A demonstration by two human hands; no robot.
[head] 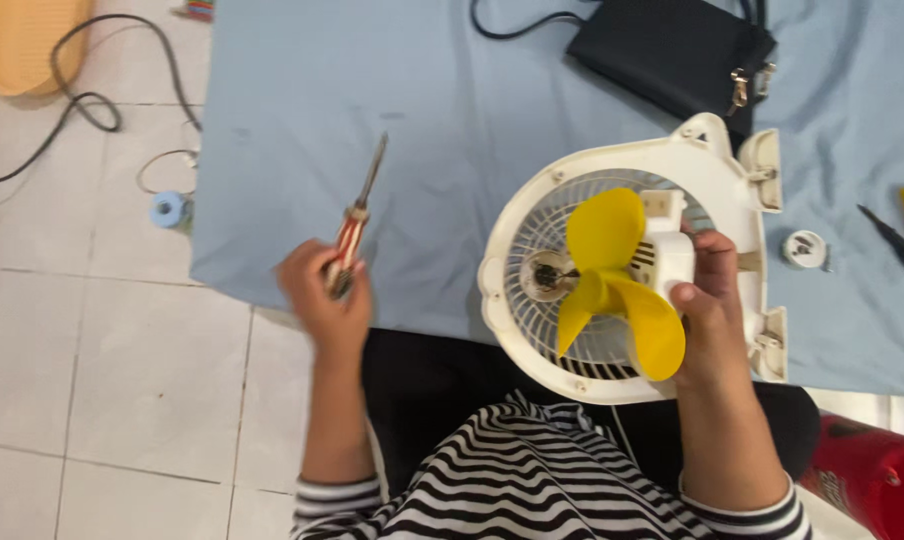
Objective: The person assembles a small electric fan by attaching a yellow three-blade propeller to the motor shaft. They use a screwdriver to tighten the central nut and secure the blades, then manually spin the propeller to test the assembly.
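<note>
Blue cloth-covered surface [422, 130] over white tiled floor. Left hand [324, 290], frame centre-left, closed around striped-handled screwdriver [357, 218]. Right hand [710, 310] grips white fan housing [717, 165] at centre-right, beside yellow blades [612, 270]. Black bag [672, 50] at top.

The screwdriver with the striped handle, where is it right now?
In the head view, the screwdriver is at left, held in the person's left hand over the near edge of the blue cloth, well left of the white fan housing.
</note>
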